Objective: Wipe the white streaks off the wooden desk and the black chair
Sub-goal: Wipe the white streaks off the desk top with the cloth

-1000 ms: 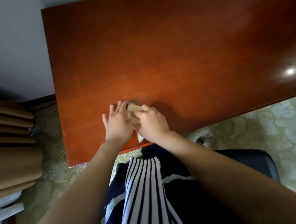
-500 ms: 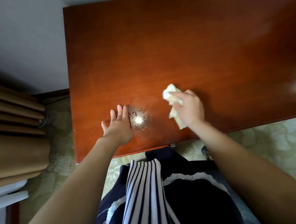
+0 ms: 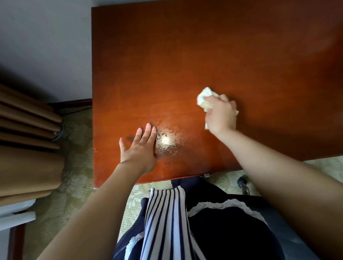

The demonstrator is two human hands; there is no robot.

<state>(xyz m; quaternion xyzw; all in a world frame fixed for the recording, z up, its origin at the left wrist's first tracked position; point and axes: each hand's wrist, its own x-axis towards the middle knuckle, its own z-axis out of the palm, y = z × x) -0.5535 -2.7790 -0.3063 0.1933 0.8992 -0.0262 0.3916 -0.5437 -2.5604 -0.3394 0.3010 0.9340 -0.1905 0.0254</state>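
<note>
Seen from above: a reddish wooden desk (image 3: 200,52), cut off at the right side of the view. Lying flat on it near the front edge, the left hand (image 3: 140,152), fingers straight and close together, holding nothing. Just beside it, on the right, a mottled whitish patch (image 3: 173,148) with a bright glare in the middle; hard to separate streaks from reflection there. Further right, apart from the patch, the right hand (image 3: 221,115), fingers curled round a crumpled white wipe (image 3: 205,98); cloth or paper, not possible to tell, and mostly covered by the hand. Of the black chair (image 3: 292,242), only a strip of seat and one caster (image 3: 242,180) visible, the rest hidden under the striped dress (image 3: 168,225) and the right forearm. At the left, brown curtain folds (image 3: 15,146), cut off by the edge.
</note>
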